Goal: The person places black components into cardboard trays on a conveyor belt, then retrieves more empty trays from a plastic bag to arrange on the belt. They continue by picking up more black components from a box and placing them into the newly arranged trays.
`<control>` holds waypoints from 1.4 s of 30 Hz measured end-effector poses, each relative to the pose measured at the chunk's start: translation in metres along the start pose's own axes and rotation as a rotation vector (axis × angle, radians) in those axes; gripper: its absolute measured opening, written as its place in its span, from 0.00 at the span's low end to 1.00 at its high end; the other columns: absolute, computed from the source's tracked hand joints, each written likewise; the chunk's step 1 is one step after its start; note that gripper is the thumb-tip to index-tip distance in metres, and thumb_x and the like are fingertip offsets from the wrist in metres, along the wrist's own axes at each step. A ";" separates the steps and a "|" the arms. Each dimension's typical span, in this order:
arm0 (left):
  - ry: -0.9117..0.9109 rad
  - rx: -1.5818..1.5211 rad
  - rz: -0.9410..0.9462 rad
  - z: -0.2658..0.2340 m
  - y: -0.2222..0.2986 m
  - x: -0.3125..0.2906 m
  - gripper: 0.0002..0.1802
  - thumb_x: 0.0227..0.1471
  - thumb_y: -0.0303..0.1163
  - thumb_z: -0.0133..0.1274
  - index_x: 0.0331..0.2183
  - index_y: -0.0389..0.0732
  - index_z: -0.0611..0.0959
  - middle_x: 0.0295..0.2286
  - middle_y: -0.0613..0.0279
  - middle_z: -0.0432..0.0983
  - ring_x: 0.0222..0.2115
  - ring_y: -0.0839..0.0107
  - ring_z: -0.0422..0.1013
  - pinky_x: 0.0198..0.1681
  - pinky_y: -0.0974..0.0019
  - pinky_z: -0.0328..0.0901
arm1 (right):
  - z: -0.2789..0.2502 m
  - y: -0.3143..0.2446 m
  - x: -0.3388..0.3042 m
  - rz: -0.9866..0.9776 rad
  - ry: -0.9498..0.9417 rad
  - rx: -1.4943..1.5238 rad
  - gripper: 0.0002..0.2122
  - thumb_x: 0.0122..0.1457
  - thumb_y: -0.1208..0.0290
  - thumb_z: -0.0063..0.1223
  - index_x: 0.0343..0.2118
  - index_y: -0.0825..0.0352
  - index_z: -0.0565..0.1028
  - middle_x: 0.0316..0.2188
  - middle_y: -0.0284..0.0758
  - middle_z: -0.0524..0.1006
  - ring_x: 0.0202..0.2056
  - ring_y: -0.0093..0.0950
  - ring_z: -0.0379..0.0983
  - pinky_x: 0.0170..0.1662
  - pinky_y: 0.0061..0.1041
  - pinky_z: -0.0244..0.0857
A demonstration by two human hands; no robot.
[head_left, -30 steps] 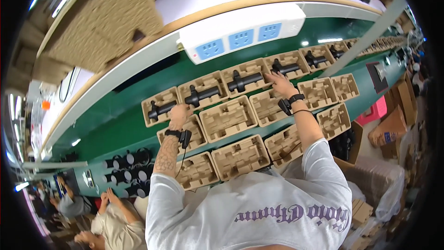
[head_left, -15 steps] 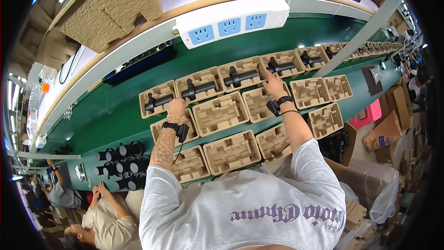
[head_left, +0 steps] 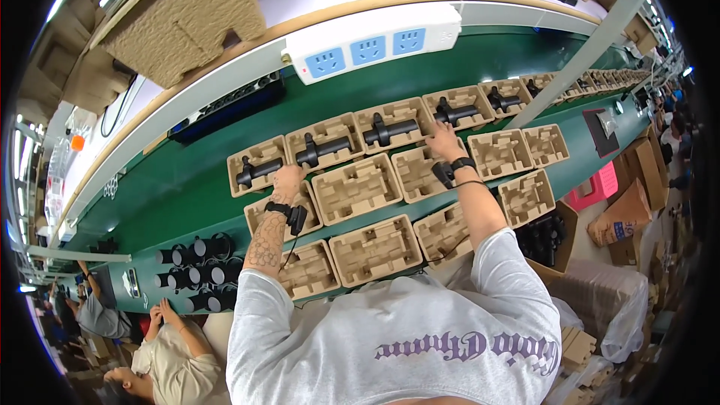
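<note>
My left hand is at the near edge of the back row of moulded brown pulp trays. It lies by the corner where the leftmost tray meets the one beside it, fingers loosely stretched. My right hand has its fingers apart at the near edge of the same row, over the far side of an unfilled tray. Each back-row tray holds a black tubular device with a cross-piece; another such device lies between my hands. Both wrists carry black straps with small boxes.
More unfilled trays stand in two nearer rows on the green bench. Black cylindrical parts cluster at left, near a seated co-worker. A white socket strip overhangs the bench. A slanted post crosses at right.
My left hand has drawn back slightly toward me from the tray edge. My right hand has hardly moved. The view has shifted a little, and the devices stay in their trays.
</note>
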State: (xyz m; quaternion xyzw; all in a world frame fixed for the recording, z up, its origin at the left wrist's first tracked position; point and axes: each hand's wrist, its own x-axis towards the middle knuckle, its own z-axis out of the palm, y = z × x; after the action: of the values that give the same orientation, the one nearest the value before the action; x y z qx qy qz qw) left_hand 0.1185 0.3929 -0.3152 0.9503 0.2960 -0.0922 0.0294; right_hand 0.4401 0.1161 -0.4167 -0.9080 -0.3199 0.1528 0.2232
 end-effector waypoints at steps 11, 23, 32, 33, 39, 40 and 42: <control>-0.081 -0.754 0.568 -0.263 0.137 -0.127 0.19 0.49 0.35 0.51 0.44 0.39 0.76 0.37 0.55 0.75 0.38 0.63 0.72 0.41 0.65 0.66 | -0.184 -0.045 -0.221 -0.351 -0.453 1.547 0.28 0.56 0.58 0.47 0.56 0.70 0.58 0.48 0.48 0.67 0.53 0.40 0.62 0.53 0.43 0.56; 0.164 -1.997 1.281 -0.346 0.246 -0.211 0.17 0.56 0.36 0.39 0.42 0.37 0.75 0.40 0.49 0.71 0.38 0.59 0.70 0.40 0.61 0.67 | -0.180 -0.153 -0.202 -0.272 -0.695 1.611 0.21 0.55 0.68 0.43 0.49 0.76 0.63 0.43 0.49 0.70 0.48 0.39 0.67 0.51 0.36 0.60; 0.250 -2.207 1.307 -0.358 0.280 -0.219 0.17 0.56 0.36 0.38 0.39 0.34 0.76 0.38 0.44 0.71 0.37 0.54 0.70 0.40 0.58 0.67 | -0.159 -0.169 -0.211 -0.152 -0.928 1.761 0.16 0.56 0.69 0.42 0.44 0.75 0.67 0.36 0.44 0.73 0.41 0.35 0.70 0.48 0.34 0.63; 0.267 -2.226 1.306 -0.358 0.283 -0.217 0.18 0.56 0.36 0.38 0.39 0.34 0.76 0.38 0.44 0.71 0.37 0.54 0.70 0.40 0.58 0.67 | -0.159 -0.168 -0.210 -0.154 -0.955 1.754 0.16 0.56 0.69 0.42 0.44 0.75 0.67 0.36 0.44 0.73 0.41 0.35 0.70 0.48 0.34 0.63; 0.357 -2.309 1.319 -0.372 0.291 -0.220 0.18 0.56 0.35 0.38 0.37 0.32 0.77 0.37 0.41 0.70 0.37 0.51 0.70 0.40 0.56 0.67 | -0.155 -0.196 -0.192 -0.217 -1.118 1.690 0.16 0.56 0.68 0.42 0.43 0.74 0.68 0.35 0.43 0.73 0.41 0.35 0.70 0.48 0.32 0.63; 0.373 -2.308 1.324 -0.378 0.293 -0.227 0.18 0.56 0.35 0.37 0.37 0.32 0.77 0.36 0.40 0.70 0.36 0.51 0.70 0.40 0.56 0.67 | -0.159 -0.208 -0.192 -0.256 -1.110 1.663 0.16 0.55 0.68 0.41 0.42 0.74 0.68 0.34 0.42 0.73 0.40 0.34 0.70 0.47 0.32 0.63; 0.357 -2.348 1.353 -0.380 0.290 -0.225 0.18 0.56 0.35 0.37 0.36 0.31 0.77 0.36 0.39 0.70 0.36 0.50 0.69 0.40 0.56 0.67 | -0.163 -0.215 -0.191 -0.272 -1.093 1.695 0.15 0.56 0.69 0.41 0.43 0.75 0.69 0.35 0.42 0.73 0.41 0.33 0.70 0.48 0.30 0.63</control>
State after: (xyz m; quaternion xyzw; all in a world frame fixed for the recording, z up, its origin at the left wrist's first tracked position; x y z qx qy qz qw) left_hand 0.1610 0.0708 0.1011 0.3229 -0.3194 0.3662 0.8121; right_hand 0.2554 0.0921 -0.1437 -0.2127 -0.2650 0.6965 0.6320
